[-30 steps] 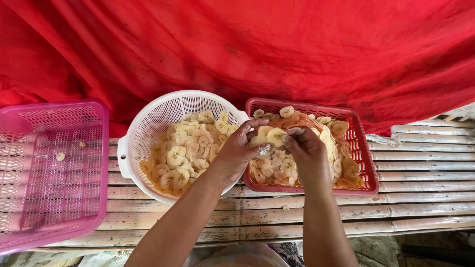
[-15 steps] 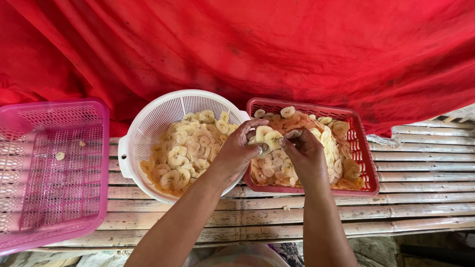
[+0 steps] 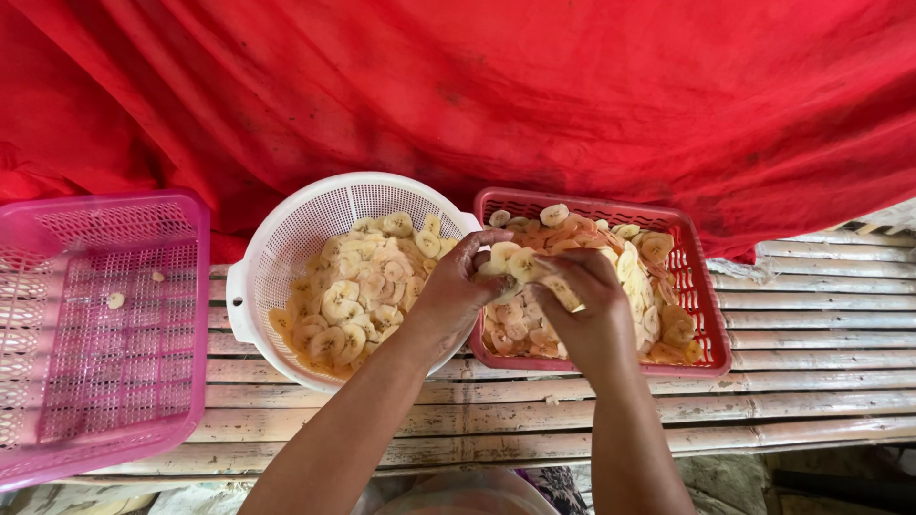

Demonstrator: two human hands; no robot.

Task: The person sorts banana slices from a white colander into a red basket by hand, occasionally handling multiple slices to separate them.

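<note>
Left hand [image 3: 448, 296] and right hand [image 3: 584, 310] meet, both pinching a clump of banana slices [image 3: 512, 265] over the red basket [image 3: 701, 286]. Just left stands a white colander [image 3: 286, 238] of slices; a pink basket [image 3: 114, 381] sits farther left on the slatted worktop [image 3: 811, 315], red cloth [image 3: 572, 95] behind.

Two hands, left hand [image 3: 456, 298], right hand [image 3: 584, 307], one white colander [image 3: 286, 250], one red basket [image 3: 704, 315], one pink basket [image 3: 181, 315]

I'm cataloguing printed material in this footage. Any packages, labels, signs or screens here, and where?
None in view: only the pink basket, the white colander, the red basket of banana slices, and the red cloth, all without labels.
</note>
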